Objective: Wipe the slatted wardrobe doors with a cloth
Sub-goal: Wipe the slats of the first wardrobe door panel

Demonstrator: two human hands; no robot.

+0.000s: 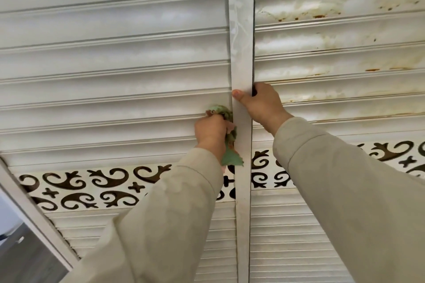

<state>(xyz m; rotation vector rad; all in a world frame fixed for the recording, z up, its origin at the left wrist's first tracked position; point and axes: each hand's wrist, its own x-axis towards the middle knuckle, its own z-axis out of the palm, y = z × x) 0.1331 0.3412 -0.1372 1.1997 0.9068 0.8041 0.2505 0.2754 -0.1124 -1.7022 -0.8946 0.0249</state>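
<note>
Two white slatted wardrobe doors fill the view, the left door [110,57] and the right door [340,48], which carries brown and yellowish stains. My left hand [210,132] grips a crumpled green cloth [226,126] and holds it against a slat of the left door, right beside the door's upright edge strip [241,53]. A corner of the cloth hangs down below the hand. My right hand [261,104] grips that edge strip, thumb on its front and fingers curled into the gap between the doors.
A band of dark scroll cut-outs [92,185] crosses both doors below my hands, with finer slats [287,236] under it. The left door's outer frame [34,213] runs diagonally at the lower left, beside grey flooring [27,259].
</note>
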